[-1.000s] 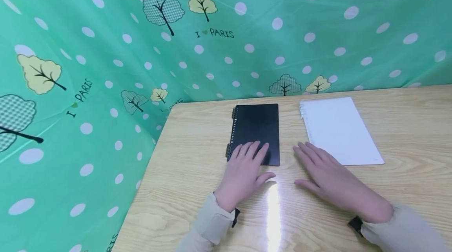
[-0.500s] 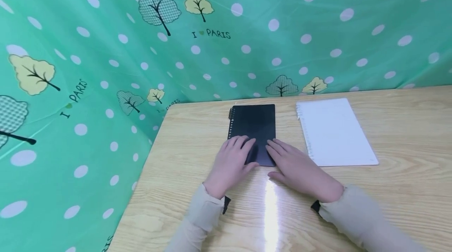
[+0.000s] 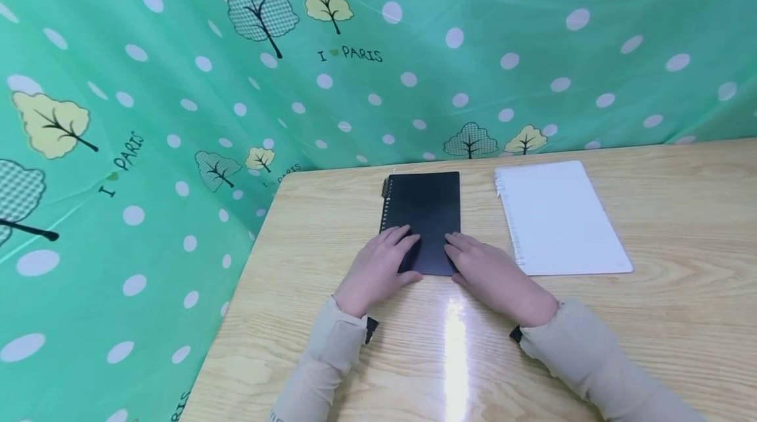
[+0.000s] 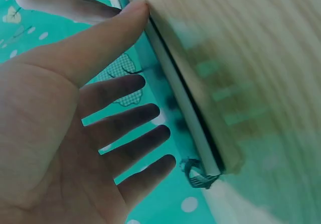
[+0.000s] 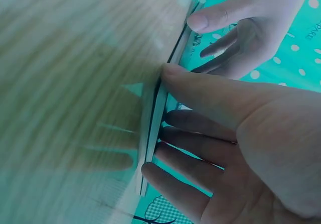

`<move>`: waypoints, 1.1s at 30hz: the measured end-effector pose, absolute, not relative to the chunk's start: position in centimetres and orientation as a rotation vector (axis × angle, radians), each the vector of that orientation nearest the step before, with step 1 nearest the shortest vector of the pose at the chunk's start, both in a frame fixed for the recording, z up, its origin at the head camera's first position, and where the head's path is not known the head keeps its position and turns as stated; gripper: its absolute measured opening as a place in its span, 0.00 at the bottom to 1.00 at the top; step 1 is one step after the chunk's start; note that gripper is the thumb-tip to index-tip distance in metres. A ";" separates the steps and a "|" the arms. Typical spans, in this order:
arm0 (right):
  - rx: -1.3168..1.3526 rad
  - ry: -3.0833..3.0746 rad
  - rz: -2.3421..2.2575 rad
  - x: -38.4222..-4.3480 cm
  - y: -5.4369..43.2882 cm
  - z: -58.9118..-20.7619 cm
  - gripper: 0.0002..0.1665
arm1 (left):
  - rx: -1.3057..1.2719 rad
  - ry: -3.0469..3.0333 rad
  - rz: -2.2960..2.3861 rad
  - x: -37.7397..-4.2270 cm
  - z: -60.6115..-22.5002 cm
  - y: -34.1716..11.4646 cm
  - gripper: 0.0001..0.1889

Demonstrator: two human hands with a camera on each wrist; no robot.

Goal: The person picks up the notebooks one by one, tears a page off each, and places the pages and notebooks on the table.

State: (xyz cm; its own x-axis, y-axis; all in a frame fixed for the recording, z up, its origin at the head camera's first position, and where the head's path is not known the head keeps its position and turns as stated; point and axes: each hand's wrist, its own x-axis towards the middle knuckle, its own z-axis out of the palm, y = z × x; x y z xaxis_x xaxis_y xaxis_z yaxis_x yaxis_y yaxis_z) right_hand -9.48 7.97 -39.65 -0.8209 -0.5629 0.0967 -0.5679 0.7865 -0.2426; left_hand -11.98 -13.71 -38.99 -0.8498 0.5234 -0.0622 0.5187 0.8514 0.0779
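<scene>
A black spiral notebook lies closed on the table, its binding coil along the left side. Over its near left corner rests my left hand, fingers spread and the thumb by the near edge. My right hand reaches in from the other side, with fingertips on the near right part of the cover. In the left wrist view the left thumb lies at the notebook's edge, and the other fingers extend over the cover. The right wrist view has the right thumb against that same edge, fingers nearly straight.
To the right lies a white notebook with torn bits along its left side. Behind and to the left hangs a green dotted cloth. Light glares off the wooden table in front of the hands.
My right hand has moved left from beside the white notebook onto the black notebook. My left hand has shifted slightly left toward the binding side. Both notebooks stay where they lay.
</scene>
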 end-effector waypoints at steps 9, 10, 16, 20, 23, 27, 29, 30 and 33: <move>0.926 -2.966 0.446 -9.4 8.4 -39.4 0.25 | 0.800 2.908 0.171 -12.2 -39.4 -14.1 0.33; 0.931 -2.965 0.449 -9.4 8.4 -39.5 0.25 | 0.795 2.905 0.183 -12.2 -39.4 -14.2 0.33; 0.974 -2.914 0.453 -9.5 8.2 -39.9 0.22 | 0.785 2.907 0.181 -12.0 -39.3 -14.3 0.33; 0.971 -2.896 0.442 -9.5 8.0 -40.1 0.21 | 0.819 2.907 0.174 -12.1 -39.3 -14.3 0.31; 0.959 -2.890 0.447 -9.5 8.0 -40.0 0.20 | 0.841 2.911 0.191 -12.1 -39.2 -14.3 0.29; 0.905 -2.902 0.527 -9.5 8.0 -39.9 0.21 | 0.863 2.908 0.205 -12.2 -39.1 -14.5 0.28; 0.865 -2.905 0.584 -9.6 8.0 -39.8 0.21 | 0.873 2.899 0.211 -12.3 -39.1 -14.6 0.27; 0.844 -2.906 0.610 -9.7 8.0 -39.8 0.21 | 0.878 2.894 0.217 -12.3 -39.1 -14.7 0.27; 0.792 -2.893 0.660 -9.8 8.1 -39.7 0.20 | 0.896 2.882 0.222 -12.3 -39.1 -14.9 0.26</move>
State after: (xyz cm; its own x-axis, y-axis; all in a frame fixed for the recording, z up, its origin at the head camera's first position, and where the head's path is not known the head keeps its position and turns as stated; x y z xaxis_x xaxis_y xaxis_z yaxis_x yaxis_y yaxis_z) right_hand -9.83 8.07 -39.75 -0.8647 -0.4702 0.1767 -0.5003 0.7750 -0.3861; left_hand -12.33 -14.86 -39.06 -0.8188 0.5702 -0.0661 0.5534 0.8147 0.1733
